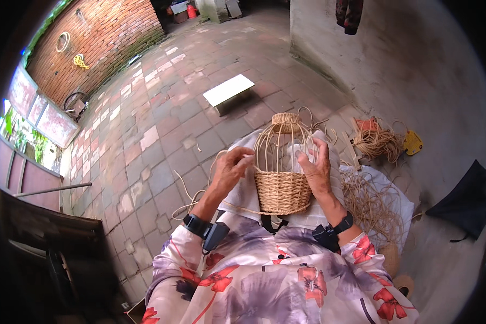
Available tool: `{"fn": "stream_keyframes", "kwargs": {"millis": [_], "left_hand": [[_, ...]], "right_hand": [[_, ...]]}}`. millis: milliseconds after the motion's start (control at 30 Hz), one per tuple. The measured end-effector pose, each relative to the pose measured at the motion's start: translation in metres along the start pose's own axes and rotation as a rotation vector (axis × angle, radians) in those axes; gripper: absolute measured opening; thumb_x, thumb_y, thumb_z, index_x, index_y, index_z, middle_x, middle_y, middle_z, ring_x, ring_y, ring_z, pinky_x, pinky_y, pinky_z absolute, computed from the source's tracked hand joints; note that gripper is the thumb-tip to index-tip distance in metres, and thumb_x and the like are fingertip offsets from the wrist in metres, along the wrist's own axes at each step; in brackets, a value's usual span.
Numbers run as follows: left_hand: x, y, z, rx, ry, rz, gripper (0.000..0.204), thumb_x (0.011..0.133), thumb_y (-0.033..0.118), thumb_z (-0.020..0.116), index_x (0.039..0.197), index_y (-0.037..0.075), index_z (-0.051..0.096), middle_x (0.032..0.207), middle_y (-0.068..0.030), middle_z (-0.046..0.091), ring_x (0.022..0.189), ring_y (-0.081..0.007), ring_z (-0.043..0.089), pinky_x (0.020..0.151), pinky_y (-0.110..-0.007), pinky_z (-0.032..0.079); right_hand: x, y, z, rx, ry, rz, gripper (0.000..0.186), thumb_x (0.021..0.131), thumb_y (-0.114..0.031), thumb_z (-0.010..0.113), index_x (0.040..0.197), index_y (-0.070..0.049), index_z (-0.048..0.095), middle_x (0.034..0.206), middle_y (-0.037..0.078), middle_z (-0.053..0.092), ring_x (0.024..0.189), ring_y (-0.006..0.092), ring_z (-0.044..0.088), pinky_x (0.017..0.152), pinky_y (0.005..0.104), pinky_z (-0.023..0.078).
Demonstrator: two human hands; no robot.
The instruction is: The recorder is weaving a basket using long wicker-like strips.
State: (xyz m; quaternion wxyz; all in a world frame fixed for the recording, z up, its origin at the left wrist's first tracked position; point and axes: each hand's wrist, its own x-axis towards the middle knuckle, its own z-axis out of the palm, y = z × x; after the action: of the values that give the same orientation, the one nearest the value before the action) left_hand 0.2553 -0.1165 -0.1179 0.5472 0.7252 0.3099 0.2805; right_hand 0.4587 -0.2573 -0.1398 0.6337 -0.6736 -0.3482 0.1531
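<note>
Resting on the lap cloth (236,198): wicker basket (282,193), woven wall toward the wearer, bare ribs (278,148) running to a woven collar (285,119) at the far end. Left hand (232,168) is at the ribs' left side, fingertips bunched close; can't tell if they pinch a strand. Right hand (317,170) is at the right-side ribs, thumb and index curled with a gap between; can't tell if they grip one. Right of the lap: loose strands (372,200) on a white sheet (406,202), coiled cord (375,143) beyond, black umbrella (464,202) by the wall (416,81). Ahead: low white-topped stool (229,90) on paving (162,178).
</note>
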Motion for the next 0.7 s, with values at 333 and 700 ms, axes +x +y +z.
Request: {"fn": "stream_keyframes", "kwargs": {"millis": [333, 700], "left_hand": [[0.017, 0.010, 0.033, 0.679, 0.109, 0.371, 0.041, 0.080, 0.010, 0.069, 0.120, 0.011, 0.059, 0.076, -0.0140, 0.065, 0.064, -0.0243, 0.064, 0.058, -0.038, 0.050], [-0.019, 0.025, 0.023, -0.298, 0.192, -0.074, 0.033, 0.084, 0.004, 0.065, 0.116, 0.004, 0.060, 0.073, -0.0007, 0.061, 0.061, -0.0092, 0.056, 0.056, -0.024, 0.048]], "right_hand": [[0.006, 0.012, -0.003, -0.041, -0.049, -0.047, 0.065, 0.078, -0.029, 0.073, 0.128, -0.001, 0.043, 0.121, 0.017, 0.048, 0.108, 0.0279, 0.053, 0.092, 0.0400, 0.047], [0.013, -0.009, -0.023, 0.266, -0.251, 0.223, 0.060, 0.079, -0.026, 0.065, 0.130, -0.010, 0.038, 0.127, 0.010, 0.046, 0.109, 0.0193, 0.052, 0.075, 0.0322, 0.054]]}}
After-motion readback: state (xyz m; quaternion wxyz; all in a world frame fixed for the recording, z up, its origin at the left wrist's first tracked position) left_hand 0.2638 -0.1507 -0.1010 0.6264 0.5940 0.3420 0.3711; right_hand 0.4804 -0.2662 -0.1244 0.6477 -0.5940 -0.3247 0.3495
